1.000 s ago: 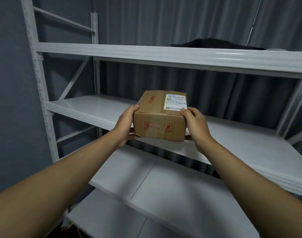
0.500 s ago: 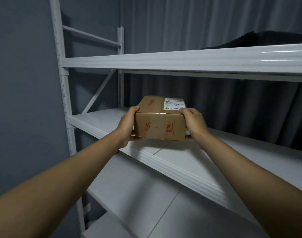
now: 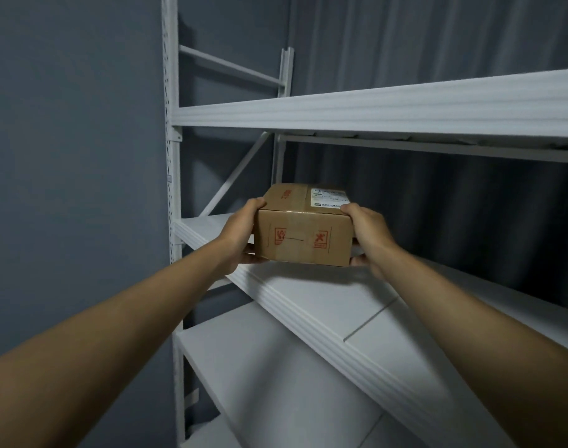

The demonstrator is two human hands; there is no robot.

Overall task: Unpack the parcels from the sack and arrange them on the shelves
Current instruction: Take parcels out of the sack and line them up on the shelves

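Note:
A brown cardboard parcel (image 3: 303, 236) with red handling marks on its front and a white label on top is held between both hands, just above the near left part of the middle white shelf (image 3: 321, 299). My left hand (image 3: 240, 236) grips its left side, thumb on the top edge and fingers under the bottom. My right hand (image 3: 368, 234) grips the right side the same way. Whether the box touches the shelf cannot be told. The sack is out of view.
The white metal rack has an upper shelf beam (image 3: 389, 106) above the parcel and a lower shelf (image 3: 263, 367) below. Its left upright (image 3: 172, 189) stands against a grey wall (image 3: 72, 173). A dark curtain (image 3: 454, 195) hangs behind the rack.
The parcel, held in both hands, has moved left along the middle shelf toward the rack's left end and sits lower over the shelf. The view has swung left and up.

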